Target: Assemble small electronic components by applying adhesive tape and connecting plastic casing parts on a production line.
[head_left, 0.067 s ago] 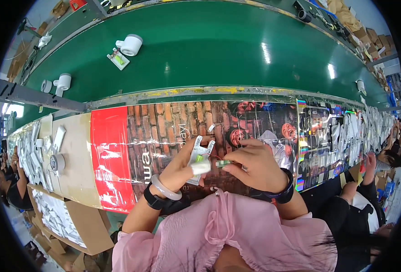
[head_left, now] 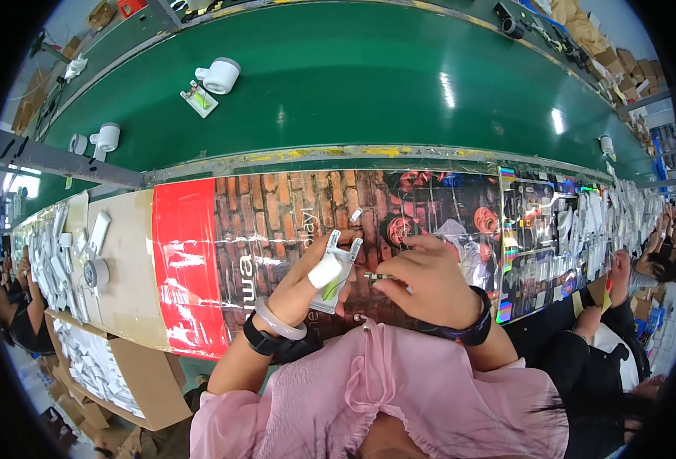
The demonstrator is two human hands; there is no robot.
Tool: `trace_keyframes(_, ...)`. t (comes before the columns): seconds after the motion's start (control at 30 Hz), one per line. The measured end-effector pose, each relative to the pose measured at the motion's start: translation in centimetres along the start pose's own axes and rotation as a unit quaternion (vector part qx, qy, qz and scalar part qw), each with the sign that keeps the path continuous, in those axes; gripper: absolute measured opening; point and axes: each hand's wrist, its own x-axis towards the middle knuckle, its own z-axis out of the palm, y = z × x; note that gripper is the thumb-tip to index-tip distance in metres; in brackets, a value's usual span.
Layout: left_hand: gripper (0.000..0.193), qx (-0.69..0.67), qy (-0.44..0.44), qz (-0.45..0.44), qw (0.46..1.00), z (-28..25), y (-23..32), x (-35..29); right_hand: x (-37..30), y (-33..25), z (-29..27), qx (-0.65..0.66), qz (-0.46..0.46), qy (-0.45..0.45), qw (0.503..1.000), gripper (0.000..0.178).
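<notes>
My left hand (head_left: 296, 284) grips a white plastic housing (head_left: 345, 249) with a forked far end. Inside it a yellow-green part (head_left: 329, 290) shows, partly covered by my thumb, which wears a white wrap (head_left: 326, 271). Just right of the housing, my right hand (head_left: 436, 284) pinches a small green circuit board (head_left: 375, 276) between thumb and forefinger. The board is seen nearly edge-on, and thin wires by it are hard to make out. Beyond the housing a small white piece (head_left: 356, 215) lies on the printed table cover (head_left: 277, 206).
A green conveyor belt (head_left: 338, 99) runs along the far side, carrying white round-headed units (head_left: 221, 76) and an opened housing (head_left: 199, 100). White parts (head_left: 51, 249) are heaped at left, above a cardboard box (head_left: 151, 375) of more. At right are bagged parts (head_left: 594, 229) and another person's hand (head_left: 621, 266).
My left thumb has shifted up and left across the housing, uncovering more of the yellow-green part. The circuit board in my right hand has tipped from flatter to nearly edge-on.
</notes>
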Motion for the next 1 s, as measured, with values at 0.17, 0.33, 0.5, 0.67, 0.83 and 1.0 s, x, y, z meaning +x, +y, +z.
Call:
trace_keyframes(0.17, 0.034, 0.127, 0.106, 0.067, 0.984, 0.8, -2.2, 0.0, -0.9, -1.4, 2.2, -0.114, -0.042, -0.003, 0.993, 0.009)
trace_keyframes(0.33, 0.03, 0.065, 0.147, 0.071, 0.984, 0.7, -3.2, 0.3, -0.6, -0.9, 3.4, -0.118, 0.002, 0.17, 0.978, 0.015)
trace_keyframes(0.5, 0.036, 0.04, 0.119, 0.078, 0.989, 0.9, -3.3, 0.3, -0.3, -1.0, 3.4, -0.08, 0.016, 0.211, 0.974, 0.022)
trace_keyframes(0.67, 0.046, 0.083, 0.081, 0.109, 0.987, 1.3, -3.4, 0.3, -0.6, -0.9, 3.6, -0.045, 0.009, 0.226, 0.973, 0.023)
trace_keyframes(0.83, 0.05, 0.114, 0.054, 0.116, 0.985, 1.8, -3.8, 0.0, -1.1, -0.4, 3.7, -0.001, -0.039, 0.225, 0.973, 0.024)
trace_keyframes(1.0, 0.056, 0.136, 0.041, 0.104, 0.984, 2.2, -3.7, 0.0, -1.4, -0.5, 3.4, 0.005, -0.029, 0.253, 0.967, 0.023)
